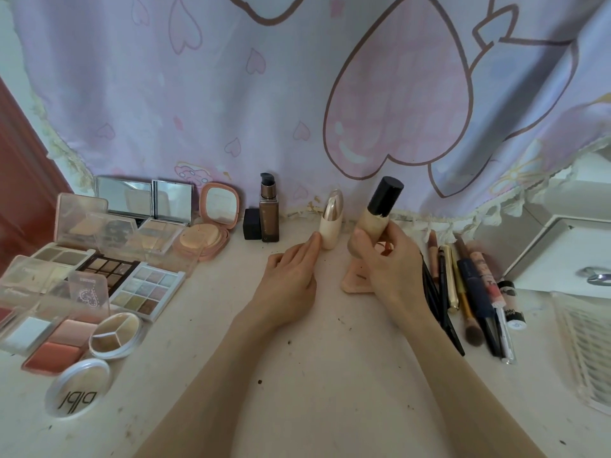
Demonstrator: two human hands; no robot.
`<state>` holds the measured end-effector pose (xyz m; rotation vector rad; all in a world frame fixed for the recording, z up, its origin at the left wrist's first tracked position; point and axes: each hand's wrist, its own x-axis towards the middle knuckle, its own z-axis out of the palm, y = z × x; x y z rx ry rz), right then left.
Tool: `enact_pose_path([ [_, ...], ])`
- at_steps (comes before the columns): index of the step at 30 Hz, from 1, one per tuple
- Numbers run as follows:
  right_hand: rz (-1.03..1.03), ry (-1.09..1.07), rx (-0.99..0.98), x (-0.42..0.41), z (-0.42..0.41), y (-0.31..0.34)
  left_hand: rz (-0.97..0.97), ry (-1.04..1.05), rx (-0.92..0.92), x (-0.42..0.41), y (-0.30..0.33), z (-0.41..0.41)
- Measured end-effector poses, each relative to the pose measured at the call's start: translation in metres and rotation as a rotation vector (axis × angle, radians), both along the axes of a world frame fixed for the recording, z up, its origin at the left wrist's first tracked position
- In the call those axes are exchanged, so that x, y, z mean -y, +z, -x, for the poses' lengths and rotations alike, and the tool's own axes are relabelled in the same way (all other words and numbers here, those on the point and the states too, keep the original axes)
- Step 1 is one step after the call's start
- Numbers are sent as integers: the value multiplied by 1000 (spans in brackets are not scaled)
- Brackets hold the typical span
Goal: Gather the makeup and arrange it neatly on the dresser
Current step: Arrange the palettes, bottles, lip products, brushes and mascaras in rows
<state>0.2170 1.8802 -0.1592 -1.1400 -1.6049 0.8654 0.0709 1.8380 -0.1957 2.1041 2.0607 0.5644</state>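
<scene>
A beige foundation bottle (377,219) with a black cap is gripped by the curled fingers (358,241) of the right hand (390,259) and held tilted above the tabletop (297,375), over a peach-coloured flat case (355,279). The left hand (291,279) is laid flat with straight fingers, the tips touching a small cream bottle (331,219) that stands near the curtain (264,94). A brown pump bottle (269,213) and a black cube (252,224) are seen just to its left. Palettes (145,289) and compacts (208,233) are grouped at the far left, while pencils and brushes (463,285) are laid side by side on the right.
</scene>
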Motion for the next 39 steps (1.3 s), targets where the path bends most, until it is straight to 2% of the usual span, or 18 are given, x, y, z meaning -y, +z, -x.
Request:
enact_pose_path([
  [2,16,36,-15,2,-1,-1,2,-9,4,0,0,0],
  [4,66,131,-83,5,-2,1,-43,6,128,-1,1,2],
  [8,287,408,-155,10,-8,6,-264,75,683,4,16,7],
  [12,583,707,-282,14,-5,8,-261,-130,1128,21,34,16],
  [15,788,852,-376,20,-2,9,-229,-331,1339,26,36,22],
  [18,922,971,-482,25,1,6,-209,-432,1501,28,38,25],
  [20,913,1002,-482,25,5,5,-208,-426,1566,28,37,27],
  [23,667,873,-250,25,10,7,-241,-321,1583,27,36,30],
  [26,389,673,-39,29,15,3,-281,-28,1481,23,35,29],
  [28,307,607,20,31,17,-1,-303,142,1383,22,34,29],
  [30,372,621,-8,33,17,-1,-237,114,1388,24,33,30],
  [33,606,693,-191,32,13,3,-129,-150,1463,29,35,36],
  [35,649,752,-260,30,9,3,-147,-245,1483,30,35,38],
  [39,591,777,-191,30,11,0,-265,27,1515,25,36,31],
])
